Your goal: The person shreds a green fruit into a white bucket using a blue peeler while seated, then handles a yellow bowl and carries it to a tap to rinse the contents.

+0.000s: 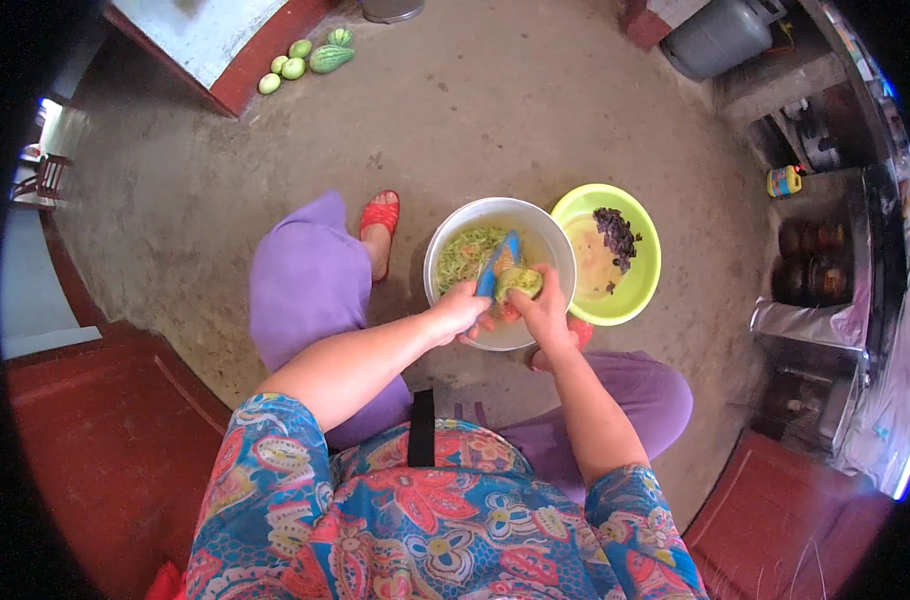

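Observation:
My left hand (457, 308) is closed round one end of a blue hand grater (498, 262), which slants over a silver metal basin (434, 236). In my right hand (543, 305) is a piece of pale green gourd or melon (520, 284), with a yellowish cut side. It lies against or just beside the grater; the exact contact is hidden. Pale green shreds (468, 252), with a few orange bits, lie inside the basin at its left. Both hands are above the basin's near half.
Touching the basin on its right, a lime-green plastic basin (653, 268) holds dark brown pieces (616, 238). Whole green melons or gourds (293, 68) lie by the far-left wall. A grey gas cylinder (717, 40) and a yellow container (783, 181) stand at right. My sandalled foot (379, 225) is left of the basin.

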Tool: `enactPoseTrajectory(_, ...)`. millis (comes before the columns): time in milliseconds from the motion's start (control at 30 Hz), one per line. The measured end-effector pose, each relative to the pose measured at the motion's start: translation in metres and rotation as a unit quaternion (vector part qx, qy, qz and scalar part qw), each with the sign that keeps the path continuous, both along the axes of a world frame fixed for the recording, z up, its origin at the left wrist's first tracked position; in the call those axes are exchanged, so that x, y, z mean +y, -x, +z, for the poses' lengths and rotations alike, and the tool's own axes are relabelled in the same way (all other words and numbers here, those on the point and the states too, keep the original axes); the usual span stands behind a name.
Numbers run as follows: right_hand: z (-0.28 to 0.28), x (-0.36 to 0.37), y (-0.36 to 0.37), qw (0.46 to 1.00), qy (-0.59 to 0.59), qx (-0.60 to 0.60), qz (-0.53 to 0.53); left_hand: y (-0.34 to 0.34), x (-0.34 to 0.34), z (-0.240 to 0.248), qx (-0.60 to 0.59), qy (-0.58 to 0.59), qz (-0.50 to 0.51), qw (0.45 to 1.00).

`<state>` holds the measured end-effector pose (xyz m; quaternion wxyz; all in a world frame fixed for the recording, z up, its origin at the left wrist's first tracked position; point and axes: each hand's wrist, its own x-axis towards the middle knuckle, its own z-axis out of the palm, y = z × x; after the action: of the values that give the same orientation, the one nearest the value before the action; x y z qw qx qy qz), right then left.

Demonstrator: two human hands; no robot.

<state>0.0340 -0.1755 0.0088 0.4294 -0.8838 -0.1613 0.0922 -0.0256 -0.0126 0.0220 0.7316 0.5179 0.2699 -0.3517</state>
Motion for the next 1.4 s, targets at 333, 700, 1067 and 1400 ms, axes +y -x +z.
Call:
enactPoseTrajectory(333, -0.005, 0.023, 0.0, 0.989, -0.06, 0.134, -0.033, 0.007, 0.009, -0.009, -0.022, -0.073, -0.005, 0.997)
enactPoseTrajectory(700, -0.017, 0.032, -0.004, 0.979, -0.052, 0.187, -0.065, 0.003, 0.012, -0.007, -0.041, -0.121, -0.036, 0.991)
enactPoseTrajectory(1067, -0.024, 0.036, 0.002, 0.993, -0.056, 0.083, -0.056, -0.007, 0.007, -0.007, -0.073, -0.145, -0.081, 0.983)
enactPoseTrajectory(1400, -0.029, 0.037, 0.004, 0.98, -0.077, 0.17, -0.069, -0.002, 0.014, -0.007, -0.063, -0.171, -0.078, 0.98)
